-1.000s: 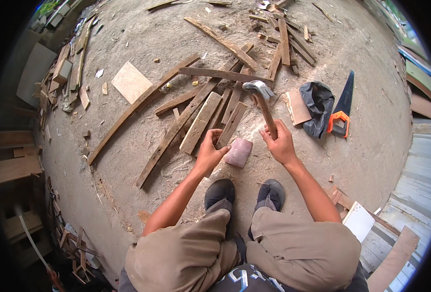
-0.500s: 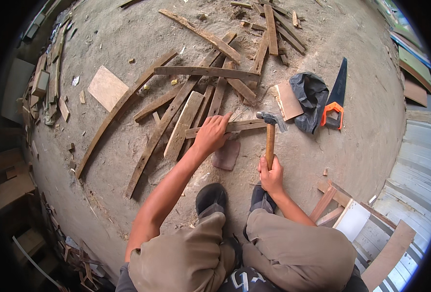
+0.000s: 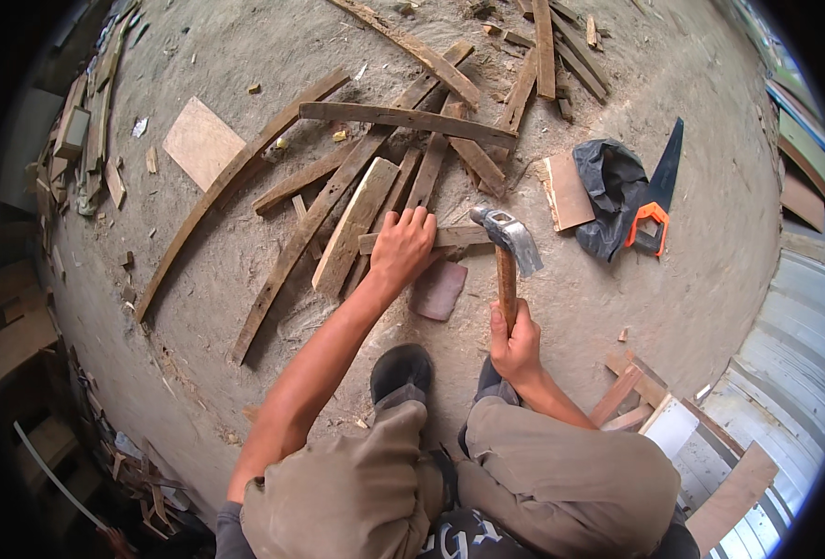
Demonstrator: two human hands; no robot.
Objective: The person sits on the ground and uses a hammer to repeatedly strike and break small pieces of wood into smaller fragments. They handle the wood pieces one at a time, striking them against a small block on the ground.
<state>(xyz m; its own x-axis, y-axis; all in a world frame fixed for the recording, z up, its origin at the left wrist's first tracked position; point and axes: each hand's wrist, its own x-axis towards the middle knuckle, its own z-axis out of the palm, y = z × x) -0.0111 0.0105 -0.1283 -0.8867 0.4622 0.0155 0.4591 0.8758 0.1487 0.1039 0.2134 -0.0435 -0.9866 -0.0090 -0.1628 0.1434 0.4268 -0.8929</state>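
My right hand (image 3: pixel 517 345) is closed around the wooden handle of a claw hammer (image 3: pixel 507 285). The steel head, pointing away from me, overlaps the right end of a short wooden strip (image 3: pixel 464 236) in the picture. My left hand (image 3: pixel 403 247) grips that strip near its left end, fingers wrapped over it. A flat pinkish block (image 3: pixel 439 291) lies on the ground just below the strip. Left of my left hand, a thick pale wooden beam (image 3: pixel 357 224) leans among darker battens. Whether a nail is in the strip cannot be made out.
Long battens (image 3: pixel 305 247) lie crisscrossed ahead and to the left. A plywood piece (image 3: pixel 203 144) is at the left. To the right are a board offcut (image 3: pixel 569 191), a black plastic bag (image 3: pixel 610 196) and a handsaw (image 3: pixel 653 219). Scrap wood (image 3: pixel 631 401) lies near corrugated sheeting (image 3: pixel 757 373).
The hammer has come up, its head now looking larger and nearer, tilted slightly left. My left hand's fingers have curled more closely over the strip. The whole view has shifted a little.
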